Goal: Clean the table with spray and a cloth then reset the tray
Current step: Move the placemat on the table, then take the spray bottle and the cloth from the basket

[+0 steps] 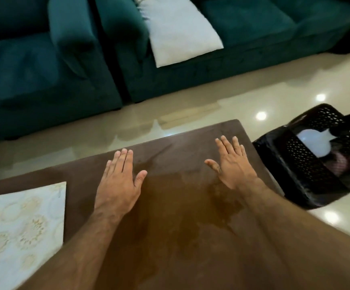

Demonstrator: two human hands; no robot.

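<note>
Cleaning looks barely begun: left hand point(118, 181) and right hand point(233, 167) lie flat, fingers straight, empty, on the smeared brown table point(180, 237), with no spray, cloth or tray in view.

You see a dark green sofa point(211, 49) with a white pillow point(178, 32) on it. The shiny pale floor point(253, 84) shows bright light spots point(261, 115).

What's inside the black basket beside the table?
In the black basket, a white rounded object shows with a dark one across it; neither can be identified. The perforated walls hide anything else.
</note>
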